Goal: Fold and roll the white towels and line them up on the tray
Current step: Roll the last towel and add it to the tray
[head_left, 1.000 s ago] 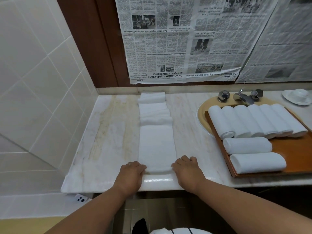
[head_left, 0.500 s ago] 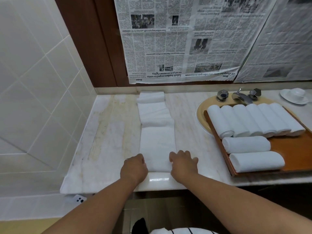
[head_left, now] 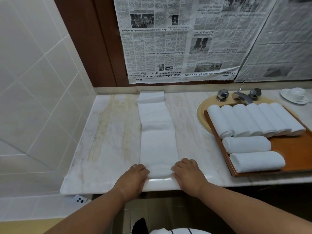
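Observation:
A white towel (head_left: 157, 132), folded into a long narrow strip, lies on the marble counter from the back wall to the front edge. Its near end is curled into a small roll (head_left: 159, 171). My left hand (head_left: 135, 176) grips the left end of that roll and my right hand (head_left: 187, 173) grips the right end. A wooden tray (head_left: 293, 149) sits at the right over the sink. Several rolled white towels (head_left: 253, 119) lie in a row at its back. Two more rolls (head_left: 246, 144) (head_left: 257, 162) lie crosswise in front of them.
The counter (head_left: 109, 132) ends at a tiled wall on the left. A faucet with two knobs (head_left: 239, 95) and a white dish (head_left: 294, 95) stand behind the tray. Newspaper covers the back wall. A white phone (head_left: 80, 199) lies below the counter's front left corner.
The near end of the strip has been turned over into a small roll. Both hands closed in on its two ends and stayed at the front edge.

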